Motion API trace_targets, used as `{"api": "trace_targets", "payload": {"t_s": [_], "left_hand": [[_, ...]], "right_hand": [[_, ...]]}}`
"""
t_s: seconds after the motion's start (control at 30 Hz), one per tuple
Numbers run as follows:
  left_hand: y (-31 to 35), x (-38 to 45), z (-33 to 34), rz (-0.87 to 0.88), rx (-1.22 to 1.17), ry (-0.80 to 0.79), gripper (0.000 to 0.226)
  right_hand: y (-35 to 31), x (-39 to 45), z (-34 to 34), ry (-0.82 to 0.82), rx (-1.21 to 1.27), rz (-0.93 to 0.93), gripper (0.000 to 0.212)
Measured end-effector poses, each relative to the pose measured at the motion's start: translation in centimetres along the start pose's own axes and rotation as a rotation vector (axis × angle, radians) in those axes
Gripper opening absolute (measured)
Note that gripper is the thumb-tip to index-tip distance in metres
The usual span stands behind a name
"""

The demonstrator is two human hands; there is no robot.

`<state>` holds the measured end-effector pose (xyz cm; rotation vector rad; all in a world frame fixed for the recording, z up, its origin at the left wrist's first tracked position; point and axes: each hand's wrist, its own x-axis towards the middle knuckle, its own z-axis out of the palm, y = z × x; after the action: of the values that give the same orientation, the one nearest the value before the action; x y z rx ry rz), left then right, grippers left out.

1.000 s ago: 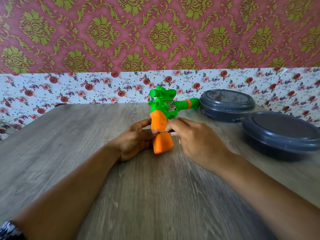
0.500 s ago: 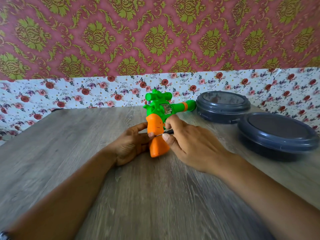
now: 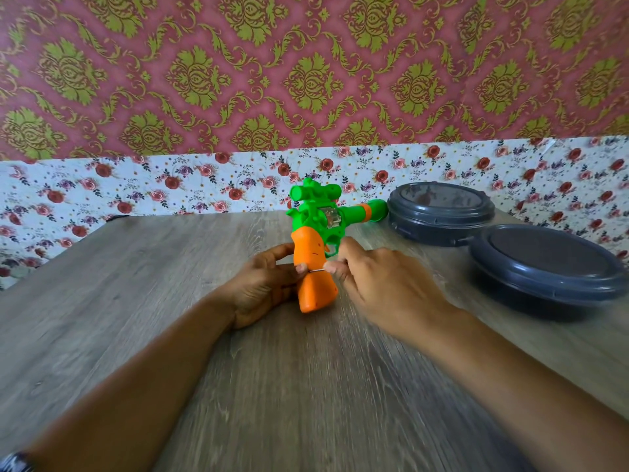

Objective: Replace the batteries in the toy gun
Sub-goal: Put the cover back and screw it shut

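Toy gun stands mid-frame on the counter (orange grip down); left hand grips it, right hand pinches a thin metal tool.

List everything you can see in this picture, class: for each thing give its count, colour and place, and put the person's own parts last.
toy gun: one, green body with orange grip, standing on the table at centre, barrel pointing right.
thin metal tool: one, silvery, laid across the orange grip between the two hands; its kind is too small to tell.
lidded containers: two, dark grey, round, on the table at right, one behind the other.
table: one, grey wood grain.
wall coverings: two, red-and-gold damask above, white floral strip below.
left hand: one, holds the grip from the left.
right hand: one, pinches the tool at the grip's right side.
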<state>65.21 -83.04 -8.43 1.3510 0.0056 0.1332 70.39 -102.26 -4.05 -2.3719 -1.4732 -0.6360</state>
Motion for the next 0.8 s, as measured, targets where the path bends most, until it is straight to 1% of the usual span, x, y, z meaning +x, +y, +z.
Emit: {"api": "trace_targets", "payload": {"t_s": [0.07,0.1,0.2,0.27,0.33,0.43,0.47,0.57,0.67,0.73,0.8], "left_hand": [[0.00,0.02,-0.10,0.000,0.007,-0.003,0.097],[-0.04,0.05,-0.14,0.001,0.008,-0.005,0.095],[0.13,-0.11,0.19,0.001,0.004,0.004,0.068],[0.11,-0.18,0.26,-0.004,0.010,0.009,0.063],[0.09,-0.19,0.19,0.002,0.015,0.005,0.067],[0.07,-0.09,0.04,-0.001,0.023,0.005,0.094],[0.06,-0.06,0.03,-0.002,0.023,0.007,0.098],[0.03,-0.02,-0.05,-0.008,0.008,0.007,0.099],[0.05,0.00,-0.08,-0.015,0.008,0.006,0.096],[0.11,-0.07,-0.01,-0.014,0.007,0.009,0.098],[0.08,-0.06,-0.03,-0.016,-0.003,0.018,0.102]], "right_hand": [[-0.14,0.00,-0.32,-0.062,0.092,-0.028,0.025],[-0.28,0.02,-0.58,-0.077,0.131,-0.044,0.021],[-0.46,0.04,-0.88,-0.120,0.168,-0.053,0.014],[-0.52,0.07,-0.93,-0.124,0.155,-0.063,0.012],[-0.56,0.07,-0.88,-0.108,0.132,-0.079,0.012],[-0.66,0.02,-0.82,-0.077,0.128,-0.073,0.015],[-0.67,0.01,-0.81,-0.065,0.134,-0.070,0.016],[-0.49,0.08,-0.64,-0.011,0.129,-0.067,0.018],[-0.11,0.08,-0.24,0.039,0.066,-0.059,0.025],[-0.03,0.02,-0.11,0.037,0.021,-0.045,0.031],[-0.01,-0.03,-0.16,0.003,0.027,-0.028,0.032]]}}
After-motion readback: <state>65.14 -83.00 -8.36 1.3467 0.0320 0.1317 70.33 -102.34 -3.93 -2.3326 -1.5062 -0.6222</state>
